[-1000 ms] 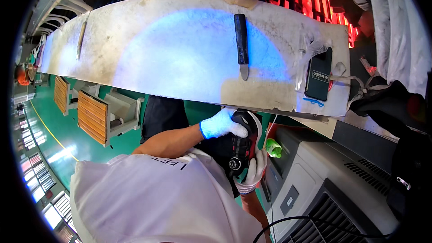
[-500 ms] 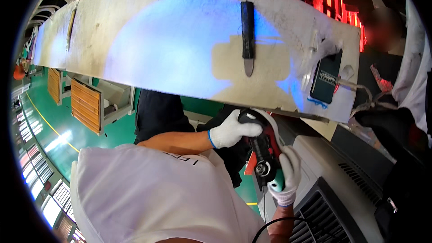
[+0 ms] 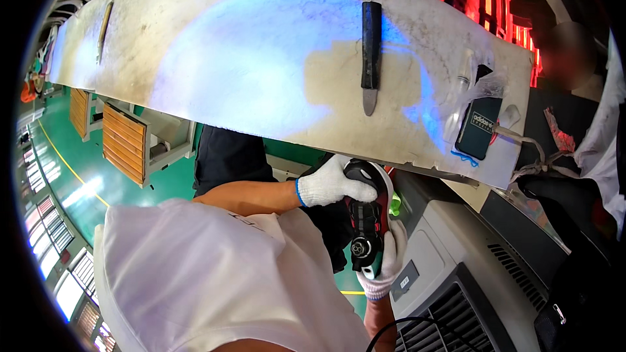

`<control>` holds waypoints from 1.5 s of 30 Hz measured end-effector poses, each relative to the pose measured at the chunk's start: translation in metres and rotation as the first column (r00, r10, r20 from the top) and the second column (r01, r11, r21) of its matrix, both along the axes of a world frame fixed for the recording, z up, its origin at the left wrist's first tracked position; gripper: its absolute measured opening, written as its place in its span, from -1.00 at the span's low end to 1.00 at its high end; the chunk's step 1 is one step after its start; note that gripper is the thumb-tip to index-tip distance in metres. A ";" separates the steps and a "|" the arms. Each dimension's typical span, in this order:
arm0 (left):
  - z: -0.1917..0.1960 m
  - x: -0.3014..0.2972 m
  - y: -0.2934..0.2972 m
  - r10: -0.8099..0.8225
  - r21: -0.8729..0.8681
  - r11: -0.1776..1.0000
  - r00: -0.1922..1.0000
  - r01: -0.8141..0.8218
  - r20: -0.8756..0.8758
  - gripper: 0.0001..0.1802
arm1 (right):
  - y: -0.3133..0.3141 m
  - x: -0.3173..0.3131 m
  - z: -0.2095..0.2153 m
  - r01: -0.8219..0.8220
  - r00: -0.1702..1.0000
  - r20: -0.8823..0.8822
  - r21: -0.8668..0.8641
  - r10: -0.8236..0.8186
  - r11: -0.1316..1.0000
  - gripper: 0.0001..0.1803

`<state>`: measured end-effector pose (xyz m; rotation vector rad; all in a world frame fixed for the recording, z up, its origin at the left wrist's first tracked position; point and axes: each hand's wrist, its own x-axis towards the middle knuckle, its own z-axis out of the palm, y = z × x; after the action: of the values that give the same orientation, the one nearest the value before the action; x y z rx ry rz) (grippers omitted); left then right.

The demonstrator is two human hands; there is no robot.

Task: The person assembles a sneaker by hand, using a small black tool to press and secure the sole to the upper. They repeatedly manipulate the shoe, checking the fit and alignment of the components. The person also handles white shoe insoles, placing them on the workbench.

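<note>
Shoe raised slightly nearer the workbench edge. Left hand fingers curled over its toe; right hand fingers wrapped beneath its heel.

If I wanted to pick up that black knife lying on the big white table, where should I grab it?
Take the black-handled knife by its long black handle, the half farther from the person, coming down from above. The bare grey blade points toward the table's near edge, so stay clear of that end. It lies flat with open tabletop on both sides, leaving room for fingers around the handle.
</note>
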<state>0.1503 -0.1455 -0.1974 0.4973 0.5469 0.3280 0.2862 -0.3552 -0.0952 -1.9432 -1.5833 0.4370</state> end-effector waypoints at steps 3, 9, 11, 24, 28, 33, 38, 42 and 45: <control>0.015 -0.001 -0.002 0.037 -0.170 0.985 0.999 -0.035 0.009 -0.53 | 0.001 -0.012 0.023 0.029 0.999 -0.013 -0.062 -0.030 0.998 -0.05; 0.015 -0.007 0.022 -0.125 0.100 0.985 0.983 0.139 -0.134 -0.59 | -0.011 -0.040 -0.028 0.119 0.993 -0.031 0.066 -0.118 0.991 0.00; 0.011 -0.006 0.020 -0.106 0.007 0.994 0.994 0.106 0.005 -0.52 | -0.007 -0.040 -0.013 0.093 0.995 0.010 0.066 -0.094 0.993 -0.07; 0.045 -0.020 0.031 -0.235 -0.112 0.969 0.958 0.219 -0.163 -0.53 | -0.015 -0.068 0.010 0.392 0.691 -0.547 -0.264 -0.472 0.881 0.02; 0.016 -0.037 0.003 -0.200 -0.071 0.974 0.967 0.214 0.160 -0.03 | -0.028 -0.048 0.000 0.398 0.377 -0.762 -0.379 -0.526 0.835 0.05; 0.019 -0.030 -0.014 -0.137 -0.135 0.981 0.990 0.141 0.037 -0.15 | -0.018 -0.049 0.012 0.395 0.085 -0.813 -0.504 -0.576 0.768 0.03; 0.049 -0.040 0.009 -0.236 -0.273 0.938 0.970 0.213 -0.054 -0.20 | -0.019 -0.081 0.049 0.409 0.499 -0.545 -0.537 -0.674 0.738 -0.29; 0.062 -0.044 0.028 -0.322 -0.201 0.935 0.936 0.291 -0.144 -0.49 | -0.010 -0.095 0.054 0.385 0.333 -0.593 -0.624 -0.733 0.680 -0.29; 0.064 -0.049 0.037 -0.366 -0.109 0.929 0.920 0.353 -0.141 -0.46 | 0.023 -0.124 0.057 0.533 0.090 -0.709 -0.559 -0.700 0.635 -0.22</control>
<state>0.1014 -0.1087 -0.1338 0.5369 0.6081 -0.0878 0.1619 -0.3320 -0.0385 -1.7158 0.0905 1.0200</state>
